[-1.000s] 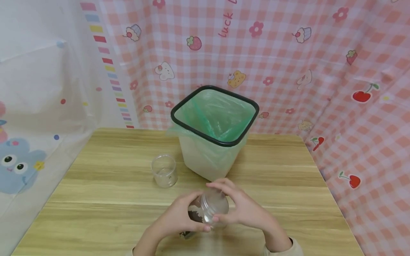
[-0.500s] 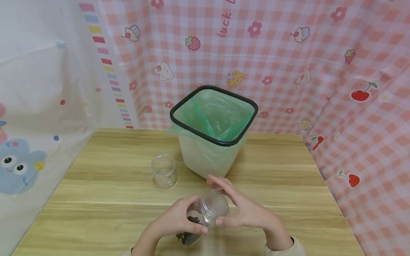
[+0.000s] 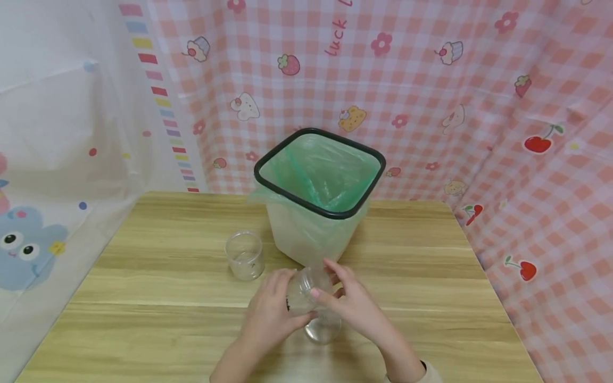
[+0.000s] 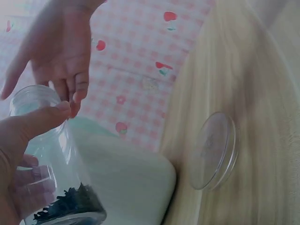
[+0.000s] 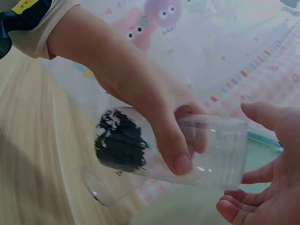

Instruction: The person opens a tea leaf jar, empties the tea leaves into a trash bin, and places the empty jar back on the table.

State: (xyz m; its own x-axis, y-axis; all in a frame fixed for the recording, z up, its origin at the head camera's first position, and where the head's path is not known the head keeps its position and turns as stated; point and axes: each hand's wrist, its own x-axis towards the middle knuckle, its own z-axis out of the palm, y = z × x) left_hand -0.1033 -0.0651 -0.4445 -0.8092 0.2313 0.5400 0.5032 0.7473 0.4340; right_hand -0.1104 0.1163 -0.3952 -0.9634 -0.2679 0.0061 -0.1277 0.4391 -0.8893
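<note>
My left hand (image 3: 270, 311) grips a clear jar (image 5: 201, 145) around its body, thumb on one side and fingers on the other. Dark shreds (image 5: 122, 143) are gathered at the base end of the jar, which is tilted. My right hand (image 3: 356, 300) is at the jar's neck end with its fingers spread; in the right wrist view (image 5: 267, 173) they stand about the mouth, and whether they touch it is hard to tell. A clear round lid-like disc (image 4: 213, 152) lies on the table below the hands.
A pale bin (image 3: 311, 234) with a black rim and green liner stands just beyond the hands. To its left a clear cup (image 3: 245, 258) sits on the wooden table (image 3: 143, 298). Checked cloth (image 3: 407, 80) hangs behind and along the right side.
The jar and the left hand have moved away from the body toward the bin, and the jar's tilt has changed. The right hand has opened from around the neck end. The disc now shows.
</note>
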